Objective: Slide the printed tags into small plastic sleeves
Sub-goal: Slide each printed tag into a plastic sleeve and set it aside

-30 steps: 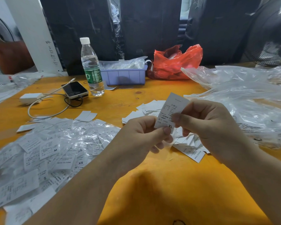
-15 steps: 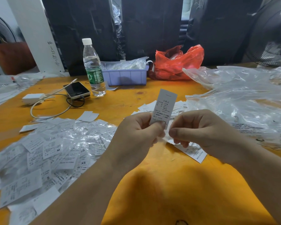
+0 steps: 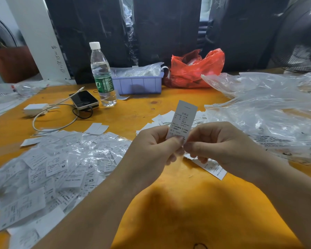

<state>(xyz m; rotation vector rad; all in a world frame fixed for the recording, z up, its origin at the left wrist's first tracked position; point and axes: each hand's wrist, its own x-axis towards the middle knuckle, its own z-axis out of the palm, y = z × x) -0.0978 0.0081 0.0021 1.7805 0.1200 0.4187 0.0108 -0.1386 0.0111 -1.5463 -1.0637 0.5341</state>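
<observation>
A printed tag (image 3: 184,119) is standing upright over the middle of the table (image 3: 142,112), its lower end caught between the two hands while the rest is sticking up free. The left hand (image 3: 151,151) is pinching that lower end between thumb and curled fingers; the right hand (image 3: 221,142) is closing on the same end from the other side, thumb and forefinger pressed together at the tag's bottom corner. Whether a sleeve is already lying around the lower end I cannot tell, since clear film would hardly be showing here. My reading is that the tag is being lined up or started into a sleeve, so the next move is calling for the sleeve's mouth to be held open while the tag is being pushed straight down without buckling. Behind the hands, loose tags (image 3: 162,119) are lying in a small heap, and one more tag (image 3: 214,170) is peeking out below the right hand. To the left, a wide spread of sleeved tags (image 3: 61,168) is covering the table, suggesting the job is well along. To the right, crumpled clear bags (image 3: 267,112) are lying.
</observation>
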